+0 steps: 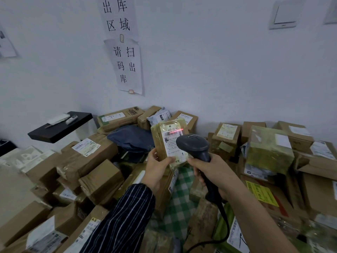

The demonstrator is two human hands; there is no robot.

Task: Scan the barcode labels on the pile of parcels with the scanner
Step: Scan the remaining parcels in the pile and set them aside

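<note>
My left hand grips a small tape-wrapped brown parcel by its lower end and holds it upright above the pile. Its white barcode label faces me, and a red scan line lies across the barcode near the top. My right hand grips the handle of a dark corded scanner, whose head sits just right of the label and points at it. The scanner's cable hangs down past my right forearm. A pile of cardboard parcels spreads below both hands.
Brown boxes with labels fill the floor left and right, with a dark blue bag and a green checked cloth among them. A black shelf juts from the white wall at left. Paper signs hang on the wall.
</note>
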